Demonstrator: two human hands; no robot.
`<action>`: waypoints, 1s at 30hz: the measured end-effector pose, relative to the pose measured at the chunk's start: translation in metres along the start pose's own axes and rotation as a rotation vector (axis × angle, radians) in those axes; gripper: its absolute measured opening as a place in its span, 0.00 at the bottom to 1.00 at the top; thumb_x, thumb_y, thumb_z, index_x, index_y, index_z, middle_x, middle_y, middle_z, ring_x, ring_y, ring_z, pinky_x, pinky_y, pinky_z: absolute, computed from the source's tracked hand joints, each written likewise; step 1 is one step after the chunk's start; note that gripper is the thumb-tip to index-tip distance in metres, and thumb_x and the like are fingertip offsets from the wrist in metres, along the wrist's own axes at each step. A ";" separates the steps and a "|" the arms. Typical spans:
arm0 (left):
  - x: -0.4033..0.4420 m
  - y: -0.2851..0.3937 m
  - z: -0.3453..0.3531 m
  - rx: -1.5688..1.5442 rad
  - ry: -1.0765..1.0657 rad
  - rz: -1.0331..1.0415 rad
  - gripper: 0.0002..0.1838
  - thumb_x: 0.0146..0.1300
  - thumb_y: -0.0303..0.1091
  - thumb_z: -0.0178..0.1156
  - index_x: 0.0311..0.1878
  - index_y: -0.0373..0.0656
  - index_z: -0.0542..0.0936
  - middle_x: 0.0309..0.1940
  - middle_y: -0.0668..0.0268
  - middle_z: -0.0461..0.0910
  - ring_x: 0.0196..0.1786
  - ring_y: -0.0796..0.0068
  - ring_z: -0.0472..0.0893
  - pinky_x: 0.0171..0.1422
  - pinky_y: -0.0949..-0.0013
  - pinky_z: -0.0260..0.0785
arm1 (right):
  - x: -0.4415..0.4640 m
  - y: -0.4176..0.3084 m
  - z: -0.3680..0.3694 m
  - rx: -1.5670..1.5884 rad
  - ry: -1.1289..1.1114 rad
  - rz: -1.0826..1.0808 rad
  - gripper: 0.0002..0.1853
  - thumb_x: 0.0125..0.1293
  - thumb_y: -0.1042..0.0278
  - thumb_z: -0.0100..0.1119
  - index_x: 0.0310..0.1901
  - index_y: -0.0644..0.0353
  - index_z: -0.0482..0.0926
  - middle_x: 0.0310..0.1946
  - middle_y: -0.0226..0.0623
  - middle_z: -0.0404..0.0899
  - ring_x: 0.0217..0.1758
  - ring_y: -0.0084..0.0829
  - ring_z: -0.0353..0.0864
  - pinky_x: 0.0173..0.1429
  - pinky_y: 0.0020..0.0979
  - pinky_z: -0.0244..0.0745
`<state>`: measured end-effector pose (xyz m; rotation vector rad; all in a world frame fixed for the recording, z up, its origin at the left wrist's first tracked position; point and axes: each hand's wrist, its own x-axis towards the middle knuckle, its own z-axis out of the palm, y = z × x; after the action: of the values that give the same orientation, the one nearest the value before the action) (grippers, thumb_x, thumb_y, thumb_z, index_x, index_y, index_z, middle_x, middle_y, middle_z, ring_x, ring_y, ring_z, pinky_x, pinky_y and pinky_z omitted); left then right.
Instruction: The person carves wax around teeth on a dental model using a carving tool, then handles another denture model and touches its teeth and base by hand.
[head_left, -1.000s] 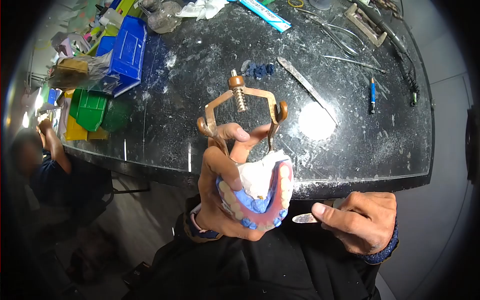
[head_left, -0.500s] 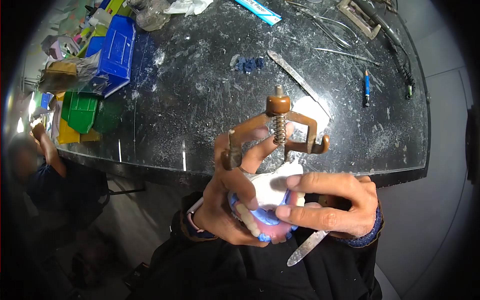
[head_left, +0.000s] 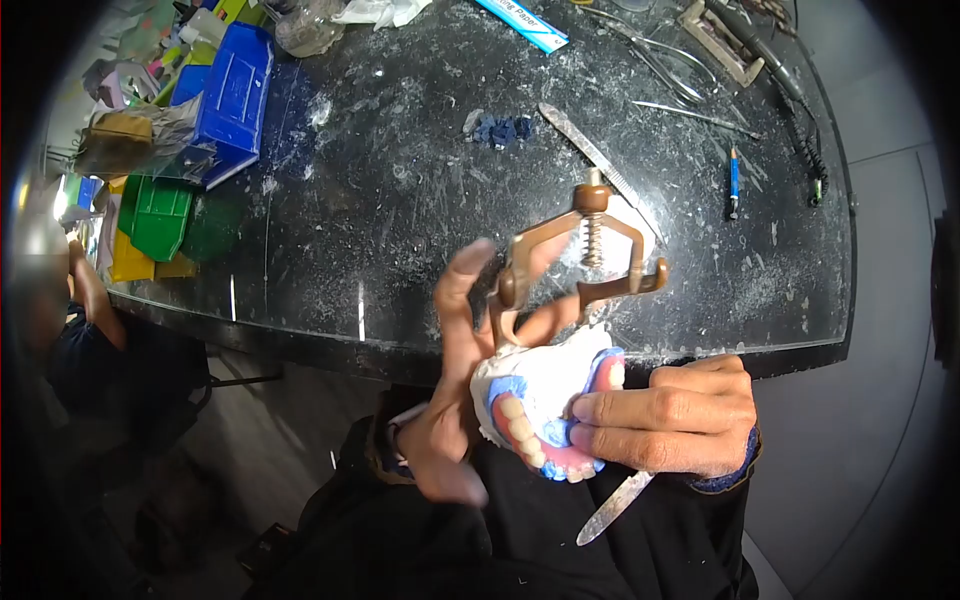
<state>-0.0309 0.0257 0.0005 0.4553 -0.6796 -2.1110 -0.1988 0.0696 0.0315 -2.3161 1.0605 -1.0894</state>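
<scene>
A white plaster dental model with a denture set-up of pink base, pale teeth and blue wax is mounted on a brown articulator with a spring. My right hand grips the model's near right side, two fingertips against the inner blue wax; its thumb is hidden. From under that hand sticks the blade of a metal spatula-like knife, tucked in the palm. Around the articulator's left side is my left hand, open, fingers spread and thumb apart from the model; some fingers pass behind the frame.
On the dusty black table lie another metal knife, dark blue scraps, a blue pencil, pliers and a thin probe. Blue and green bins stand left. Another person's arm shows far left.
My left hand has let go of the model, its thumb swinging down and away, fingers spreading. The articulator has shifted slightly right and tilted. My right fingers stay at the denture's inner side.
</scene>
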 end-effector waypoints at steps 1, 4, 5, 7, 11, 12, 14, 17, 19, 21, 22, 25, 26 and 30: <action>-0.001 0.001 -0.001 -0.060 -0.022 -0.080 0.63 0.41 0.52 0.73 0.71 0.51 0.37 0.68 0.42 0.48 0.66 0.49 0.63 0.63 0.52 0.64 | 0.001 0.000 -0.002 -0.012 -0.018 -0.002 0.09 0.48 0.69 0.63 0.34 0.55 0.83 0.37 0.26 0.82 0.18 0.11 0.71 0.16 0.15 0.66; -0.003 0.001 -0.025 -0.062 -0.251 -0.297 0.57 0.48 0.61 0.66 0.72 0.49 0.43 0.60 0.46 0.62 0.58 0.58 0.72 0.59 0.58 0.70 | 0.001 0.000 0.001 0.039 0.005 0.043 0.09 0.49 0.69 0.62 0.34 0.56 0.83 0.37 0.27 0.82 0.22 0.14 0.76 0.18 0.16 0.70; -0.004 0.002 -0.024 -0.037 -0.190 -0.282 0.55 0.50 0.60 0.65 0.72 0.49 0.43 0.59 0.47 0.62 0.57 0.59 0.72 0.59 0.58 0.70 | 0.001 0.000 0.002 0.068 0.026 0.063 0.08 0.49 0.69 0.62 0.34 0.56 0.83 0.37 0.28 0.82 0.24 0.15 0.78 0.19 0.16 0.72; -0.006 0.007 -0.018 0.011 -0.064 -0.252 0.52 0.53 0.60 0.62 0.71 0.48 0.44 0.57 0.50 0.64 0.56 0.60 0.73 0.60 0.58 0.70 | 0.005 -0.003 -0.001 0.057 0.121 0.149 0.13 0.46 0.70 0.65 0.37 0.59 0.82 0.39 0.35 0.80 0.29 0.24 0.81 0.24 0.20 0.76; -0.006 -0.004 -0.022 -0.045 -0.029 0.081 0.40 0.65 0.58 0.47 0.71 0.52 0.43 0.57 0.54 0.63 0.60 0.52 0.70 0.61 0.51 0.68 | -0.003 -0.010 0.005 0.140 0.333 0.403 0.29 0.35 0.65 0.77 0.44 0.58 0.80 0.35 0.37 0.75 0.27 0.26 0.79 0.27 0.24 0.74; -0.007 -0.004 -0.020 -0.011 0.037 0.084 0.40 0.64 0.61 0.45 0.72 0.54 0.44 0.57 0.54 0.63 0.60 0.51 0.70 0.62 0.48 0.67 | -0.006 -0.010 0.006 0.154 0.312 0.410 0.25 0.39 0.67 0.76 0.43 0.56 0.80 0.34 0.36 0.75 0.26 0.25 0.78 0.26 0.23 0.72; -0.009 -0.001 -0.014 0.049 0.176 0.088 0.40 0.63 0.66 0.41 0.72 0.56 0.46 0.58 0.55 0.64 0.60 0.49 0.69 0.63 0.41 0.65 | -0.008 -0.015 0.000 0.013 0.118 0.382 0.20 0.42 0.75 0.72 0.41 0.51 0.84 0.32 0.32 0.75 0.20 0.20 0.74 0.21 0.21 0.67; -0.008 -0.002 -0.011 0.000 0.272 0.120 0.36 0.66 0.62 0.39 0.72 0.58 0.45 0.59 0.57 0.64 0.62 0.48 0.68 0.63 0.38 0.63 | -0.012 -0.010 0.008 -0.010 0.122 0.289 0.20 0.42 0.78 0.68 0.42 0.50 0.84 0.24 0.29 0.75 0.19 0.19 0.73 0.19 0.21 0.67; -0.009 -0.004 -0.012 0.062 0.274 0.155 0.34 0.67 0.56 0.42 0.72 0.60 0.43 0.60 0.57 0.63 0.63 0.49 0.66 0.64 0.36 0.62 | -0.011 -0.011 0.010 -0.041 0.112 0.284 0.21 0.42 0.78 0.67 0.43 0.50 0.84 0.23 0.28 0.74 0.19 0.20 0.74 0.19 0.21 0.68; -0.010 -0.005 -0.010 0.099 0.286 0.177 0.35 0.67 0.55 0.43 0.72 0.61 0.42 0.60 0.58 0.62 0.64 0.50 0.66 0.64 0.35 0.61 | -0.010 -0.012 0.011 -0.068 0.099 0.290 0.22 0.42 0.77 0.67 0.44 0.51 0.84 0.22 0.28 0.74 0.19 0.20 0.74 0.20 0.22 0.68; -0.010 -0.006 -0.011 0.084 0.274 0.192 0.35 0.67 0.53 0.44 0.72 0.61 0.41 0.60 0.58 0.62 0.64 0.50 0.66 0.65 0.34 0.59 | -0.009 -0.011 0.012 -0.080 0.089 0.296 0.22 0.42 0.77 0.67 0.44 0.51 0.84 0.22 0.28 0.74 0.20 0.20 0.74 0.20 0.22 0.69; -0.011 -0.008 -0.012 0.121 0.264 0.231 0.35 0.67 0.53 0.44 0.72 0.61 0.41 0.60 0.58 0.61 0.64 0.51 0.66 0.65 0.35 0.59 | -0.008 -0.011 0.017 -0.090 0.088 0.310 0.23 0.41 0.77 0.67 0.44 0.52 0.84 0.21 0.27 0.74 0.20 0.20 0.75 0.20 0.22 0.69; -0.011 -0.007 -0.012 0.094 0.260 0.244 0.35 0.66 0.49 0.44 0.71 0.61 0.40 0.61 0.58 0.60 0.64 0.51 0.65 0.64 0.39 0.62 | -0.007 -0.011 0.018 -0.087 0.092 0.314 0.23 0.41 0.77 0.67 0.45 0.52 0.84 0.21 0.27 0.74 0.20 0.20 0.75 0.20 0.22 0.69; -0.011 -0.007 -0.012 0.017 0.250 0.281 0.37 0.65 0.40 0.46 0.71 0.60 0.38 0.61 0.58 0.58 0.64 0.50 0.65 0.63 0.47 0.67 | -0.005 -0.013 0.023 -0.059 0.087 0.340 0.24 0.41 0.77 0.67 0.45 0.52 0.84 0.21 0.28 0.74 0.21 0.21 0.76 0.21 0.23 0.70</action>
<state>-0.0227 0.0345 -0.0120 0.5855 -0.5795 -1.7510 -0.1770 0.0826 0.0222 -2.0437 1.4719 -1.0414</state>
